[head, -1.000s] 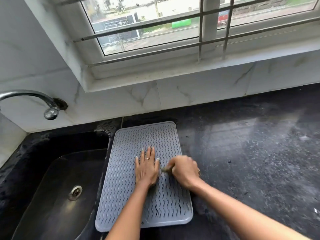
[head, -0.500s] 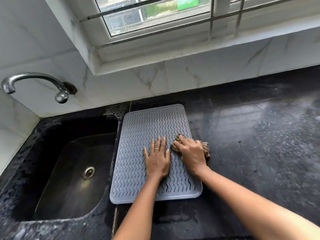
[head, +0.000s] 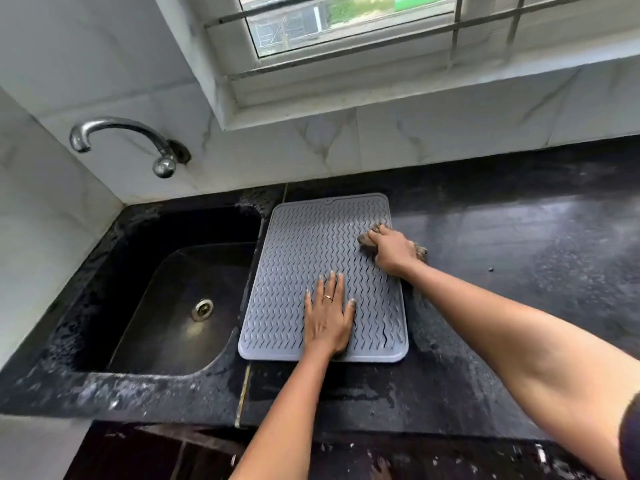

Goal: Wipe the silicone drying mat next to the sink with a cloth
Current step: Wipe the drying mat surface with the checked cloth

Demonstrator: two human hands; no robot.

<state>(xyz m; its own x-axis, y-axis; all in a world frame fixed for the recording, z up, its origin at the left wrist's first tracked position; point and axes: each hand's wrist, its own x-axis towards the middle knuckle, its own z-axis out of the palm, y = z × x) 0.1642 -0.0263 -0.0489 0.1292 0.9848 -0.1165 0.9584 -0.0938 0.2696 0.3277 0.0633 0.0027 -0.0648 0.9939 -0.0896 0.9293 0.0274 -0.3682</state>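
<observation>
My right hand (head: 393, 251) has travelled up the mat since half a second ago: it was rubbing beside my left hand near the middle, and now it sits at the right-hand rim in the far half, with the cloth (head: 420, 252) bunched under it. That tells me the middle strip has had its pass and I am working out toward the far right corner; I judge the far left and the near end are still to do. My right hand is closed down over the brown cloth, fingers curled on it, and the cloth pokes out on both sides, part of it spilling off the mat onto the black tabletop (head: 519, 289). My left hand (head: 329, 317) lies open and flat, fingers spread, palm pressed on the near middle of the mat to pin it, as it did before. The silicone drying mat (head: 294, 258) is grey, rectangular with rounded corners, ribbed all over with wavy ridges, and lies flat on the tabletop just beside the dark sink (head: 180, 306), its left edge along the sink's rim.
</observation>
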